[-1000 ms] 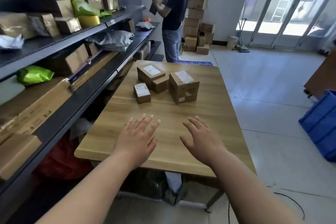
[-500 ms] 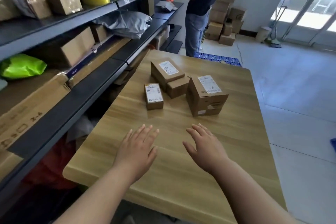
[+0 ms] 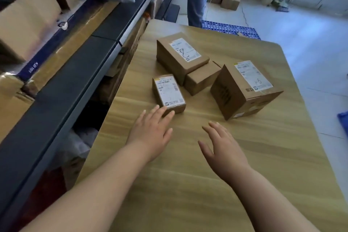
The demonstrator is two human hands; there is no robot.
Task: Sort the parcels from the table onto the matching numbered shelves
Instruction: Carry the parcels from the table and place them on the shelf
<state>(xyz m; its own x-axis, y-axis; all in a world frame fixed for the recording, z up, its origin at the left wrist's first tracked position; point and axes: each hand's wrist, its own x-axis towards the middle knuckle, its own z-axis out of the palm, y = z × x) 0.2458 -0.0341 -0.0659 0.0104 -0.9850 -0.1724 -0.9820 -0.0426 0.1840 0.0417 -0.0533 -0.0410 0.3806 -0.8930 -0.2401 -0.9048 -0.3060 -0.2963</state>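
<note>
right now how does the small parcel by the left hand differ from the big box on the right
The small parcel is low and flat; the big box is taller and bulkier. The small parcel's label covers nearly its whole top; the big box's label leaves cardboard bare and bears handwriting. The left hand reaches the small parcel; the right hand lies short of the big box. Both are brown cardboard.

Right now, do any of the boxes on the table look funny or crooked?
Yes. The long box with the scribbled label leans on the plain little box, so it sits tilted rather than flat. The big box on the right is turned at an angle. The small labelled box by the left hand lies flat. Nothing looks torn.
</note>
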